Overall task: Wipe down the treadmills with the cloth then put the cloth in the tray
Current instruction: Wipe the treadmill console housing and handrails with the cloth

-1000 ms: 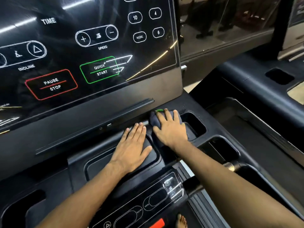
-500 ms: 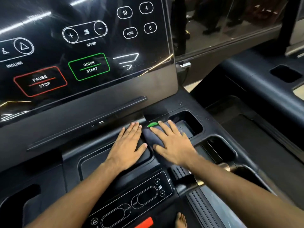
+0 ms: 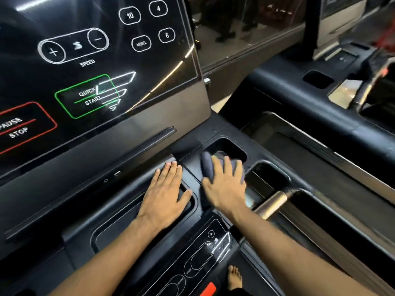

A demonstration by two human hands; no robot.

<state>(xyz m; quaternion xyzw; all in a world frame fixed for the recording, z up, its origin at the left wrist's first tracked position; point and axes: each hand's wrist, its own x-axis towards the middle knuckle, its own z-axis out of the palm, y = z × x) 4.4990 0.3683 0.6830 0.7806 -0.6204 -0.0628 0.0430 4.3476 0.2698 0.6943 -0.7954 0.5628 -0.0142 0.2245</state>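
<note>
right hand (image 3: 226, 186): fingers spread, pressing cloth (image 3: 208, 167) at tray (image 3: 239, 152) rim | left hand (image 3: 164, 195): flat, fingers together, on treadmill console (image 3: 119, 223)

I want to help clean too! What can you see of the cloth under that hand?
The cloth is dark grey-blue, soft-looking fabric, bunched up rather than flat, with a blurred greenish spot at its far end. It lies on the black treadmill console, at the near lip of a recess. The right hand presses on it with straight, spread fingers, hiding most of it. The left hand rests beside it, not touching.
</note>
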